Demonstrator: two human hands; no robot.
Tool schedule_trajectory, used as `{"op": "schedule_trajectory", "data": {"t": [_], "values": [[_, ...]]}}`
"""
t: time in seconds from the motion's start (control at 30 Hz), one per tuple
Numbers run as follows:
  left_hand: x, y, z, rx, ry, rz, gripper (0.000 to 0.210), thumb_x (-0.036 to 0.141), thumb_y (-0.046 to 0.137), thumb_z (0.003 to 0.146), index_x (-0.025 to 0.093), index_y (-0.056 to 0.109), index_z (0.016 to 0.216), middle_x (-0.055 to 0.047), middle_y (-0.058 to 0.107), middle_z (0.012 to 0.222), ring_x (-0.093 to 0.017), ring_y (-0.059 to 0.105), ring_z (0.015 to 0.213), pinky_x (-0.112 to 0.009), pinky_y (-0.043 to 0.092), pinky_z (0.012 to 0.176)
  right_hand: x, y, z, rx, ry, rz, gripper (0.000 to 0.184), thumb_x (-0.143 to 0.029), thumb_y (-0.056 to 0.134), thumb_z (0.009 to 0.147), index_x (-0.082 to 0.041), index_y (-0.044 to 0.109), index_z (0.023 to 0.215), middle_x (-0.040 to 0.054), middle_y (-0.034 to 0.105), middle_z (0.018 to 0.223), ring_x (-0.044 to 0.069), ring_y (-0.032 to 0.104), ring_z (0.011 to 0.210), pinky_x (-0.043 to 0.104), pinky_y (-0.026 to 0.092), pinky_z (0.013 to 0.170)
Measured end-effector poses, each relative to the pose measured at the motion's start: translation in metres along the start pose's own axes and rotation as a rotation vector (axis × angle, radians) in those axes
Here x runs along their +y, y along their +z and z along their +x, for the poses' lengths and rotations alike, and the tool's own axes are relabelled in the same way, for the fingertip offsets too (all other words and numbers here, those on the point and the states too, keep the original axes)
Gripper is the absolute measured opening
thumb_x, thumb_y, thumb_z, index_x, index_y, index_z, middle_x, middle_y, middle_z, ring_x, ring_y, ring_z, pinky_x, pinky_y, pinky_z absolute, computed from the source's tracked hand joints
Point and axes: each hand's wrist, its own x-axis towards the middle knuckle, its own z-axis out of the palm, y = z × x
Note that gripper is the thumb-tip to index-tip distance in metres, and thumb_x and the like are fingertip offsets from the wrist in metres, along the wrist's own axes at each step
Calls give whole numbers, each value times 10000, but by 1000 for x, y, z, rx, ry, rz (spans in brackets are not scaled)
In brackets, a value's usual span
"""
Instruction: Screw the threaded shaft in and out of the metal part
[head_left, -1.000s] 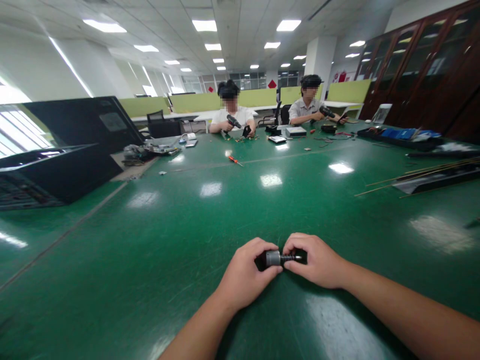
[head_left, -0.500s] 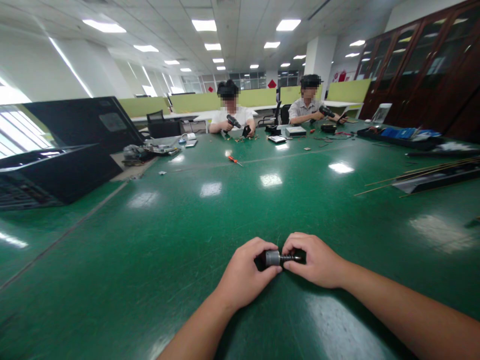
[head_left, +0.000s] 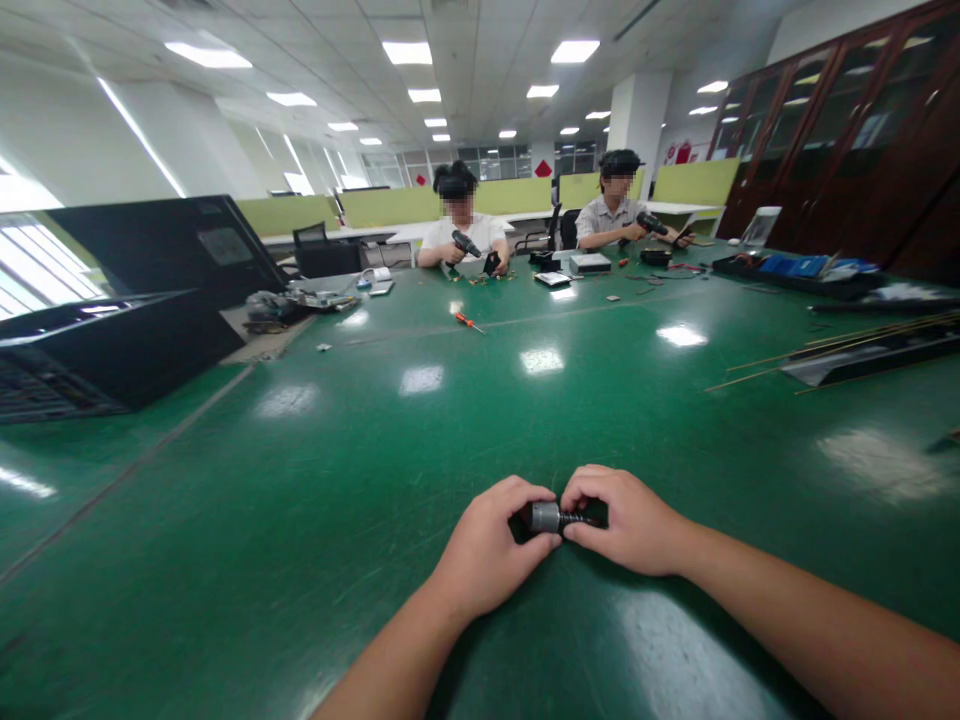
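Note:
A small grey metal cylinder with a thin, ribbed, spring-like shaft lies sideways between my hands, just above or on the green tabletop. My left hand is closed on the cylinder end, thumb on the near side and fingers on the far side. Around the place where the shaft meets the cylinder, my right hand is closed too, its thumb and fingertips on either side. The shaft points right, into the hollow of my right hand, where its tip is in shadow. The fingertips of both hands nearly meet.
The green table spreads out ahead. An orange-handled screwdriver lies farther off. A black computer case stands left; thin rods lie right. Across the table, a person in white and another in patterned short sleeves hold power drills.
Very little differs. My right hand has shifted a touch to the left, and both hands keep hold of the same part.

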Motion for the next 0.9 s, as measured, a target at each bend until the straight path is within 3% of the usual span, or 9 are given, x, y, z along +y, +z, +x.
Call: {"op": "schedule_trajectory", "data": {"t": [0.9], "values": [[-1, 0, 0, -7, 10, 5, 291, 161, 736, 745, 248, 681, 1017, -14, 668, 943, -192, 611, 898, -309, 452, 811, 2, 1, 0, 9, -24, -18, 117, -139, 690, 748, -202, 644, 836, 12, 653, 813, 172, 596, 786, 298, 436, 727]]}}
